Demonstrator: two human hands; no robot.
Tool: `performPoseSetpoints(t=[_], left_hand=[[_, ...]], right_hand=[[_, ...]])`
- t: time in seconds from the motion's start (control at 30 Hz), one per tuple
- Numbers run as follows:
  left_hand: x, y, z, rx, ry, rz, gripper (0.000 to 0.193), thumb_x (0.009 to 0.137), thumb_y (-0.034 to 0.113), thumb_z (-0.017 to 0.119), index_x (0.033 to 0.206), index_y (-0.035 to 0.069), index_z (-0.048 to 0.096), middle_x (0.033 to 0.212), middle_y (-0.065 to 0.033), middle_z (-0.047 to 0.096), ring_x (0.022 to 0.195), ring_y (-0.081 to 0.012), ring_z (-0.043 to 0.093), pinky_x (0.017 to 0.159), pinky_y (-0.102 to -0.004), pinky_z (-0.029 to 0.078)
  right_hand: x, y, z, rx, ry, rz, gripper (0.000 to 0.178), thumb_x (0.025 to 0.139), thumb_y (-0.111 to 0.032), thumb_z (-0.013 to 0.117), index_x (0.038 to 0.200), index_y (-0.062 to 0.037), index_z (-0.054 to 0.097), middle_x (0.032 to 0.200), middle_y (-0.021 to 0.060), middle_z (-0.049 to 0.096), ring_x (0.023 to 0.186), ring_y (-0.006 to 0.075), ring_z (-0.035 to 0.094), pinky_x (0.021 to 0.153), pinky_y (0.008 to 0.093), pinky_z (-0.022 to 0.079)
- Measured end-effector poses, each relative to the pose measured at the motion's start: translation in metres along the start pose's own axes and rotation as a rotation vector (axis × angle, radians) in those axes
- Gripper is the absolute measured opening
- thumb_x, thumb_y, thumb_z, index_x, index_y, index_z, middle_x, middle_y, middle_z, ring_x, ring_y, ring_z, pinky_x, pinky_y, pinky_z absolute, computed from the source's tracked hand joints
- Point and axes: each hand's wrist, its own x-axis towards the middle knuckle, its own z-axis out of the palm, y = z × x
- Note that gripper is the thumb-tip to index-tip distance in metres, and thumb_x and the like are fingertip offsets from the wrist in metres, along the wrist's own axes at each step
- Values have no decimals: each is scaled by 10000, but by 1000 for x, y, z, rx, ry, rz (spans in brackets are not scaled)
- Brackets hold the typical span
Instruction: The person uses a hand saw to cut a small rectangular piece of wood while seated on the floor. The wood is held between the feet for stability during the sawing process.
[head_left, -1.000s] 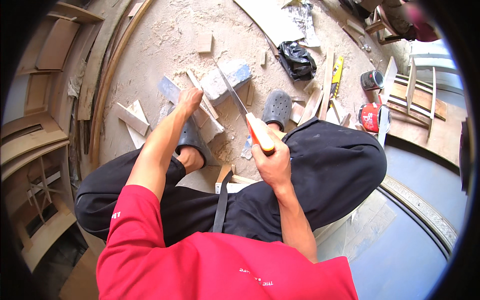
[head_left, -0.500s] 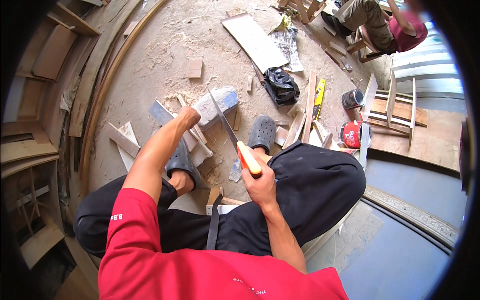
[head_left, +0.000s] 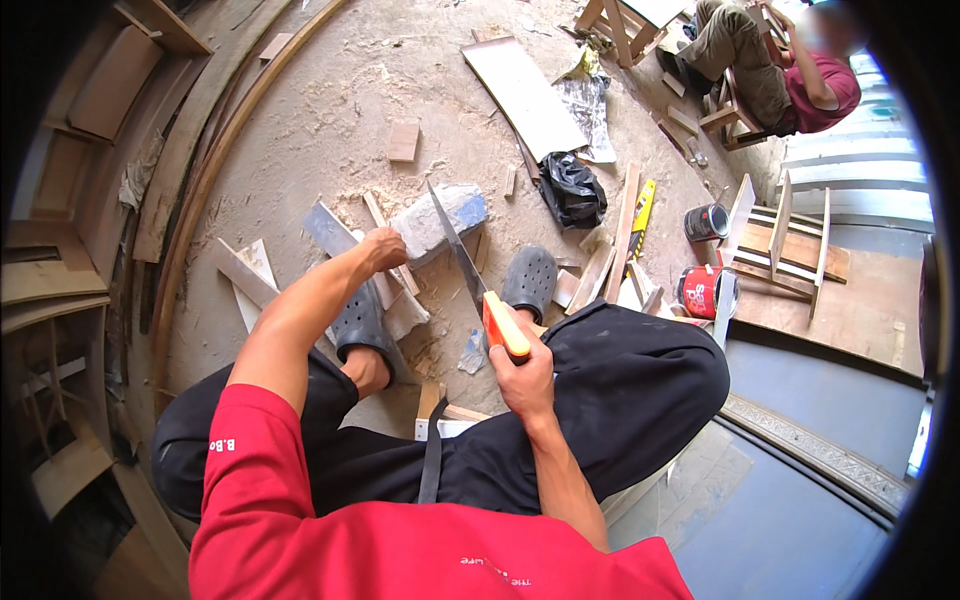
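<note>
My right hand is wrapped round the orange and yellow handle of a handsaw. The saw's long metal blade points up and away, its tip over the near face of a grey-white block with blue patches. At the block's left end my left hand is closed, right over a narrow wooden strip. Its fingertips are hidden, so what they grip does not show. A flat pale board lies just left of that hand. My feet, in grey clogs, flank the block's near side.
Wood offcuts, a yellow level-like tool, a black plastic bag and two cans lie to the right. Long boards line the left. A seated person is at the far right; sawdust covers the floor.
The whole view has shifted slightly, with the scene sitting a little lower. Both hands and the saw keep nearly the same place beside the block.
</note>
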Motion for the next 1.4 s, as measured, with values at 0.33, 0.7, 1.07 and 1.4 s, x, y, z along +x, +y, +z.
performPoseSetpoints(t=[0.33, 0.7, 1.07, 1.4], left_hand=[[-3, -14, 1, -83, -68, -30, 123, 849, 114, 660, 900, 136, 770, 991, -47, 741, 920, -217, 702, 718, -356, 562], [-51, 3, 9, -75, 123, 26, 177, 901, 185, 609, 854, 63, 728, 915, -98, 735, 851, -252, 707, 690, -371, 571], [-90, -10, -26, -345, 700, -170, 306, 910, 308, 532, 816, 34, 630, 695, -145, 653, 639, -302, 669, 589, -413, 535], [-133, 31, -164, -853, 1486, -120, 126, 742, 143, 683, 800, 36, 648, 689, -110, 652, 595, -241, 640, 579, -344, 512]], right_hand=[[-1, -6, 1, 30, 3, 48, 505, 823, -103, 609, 1323, -35, 586, 1136, 127, 694, 1006, 173, 662, 887, 291, 497], [1, -6, 9, 55, -33, 7, 495, 827, -81, 595, 1315, -4, 580, 1179, 130, 682, 1058, 175, 649, 924, 275, 480], [3, -12, 8, 79, 78, -147, 459, 848, -73, 590, 1296, 23, 583, 1212, 183, 666, 1126, 210, 639, 954, 304, 476], [51, -65, -56, 10, 330, -298, 684, 849, -202, 778, 1401, 41, 456, 1145, 151, 681, 1017, 174, 652, 882, 295, 510]])
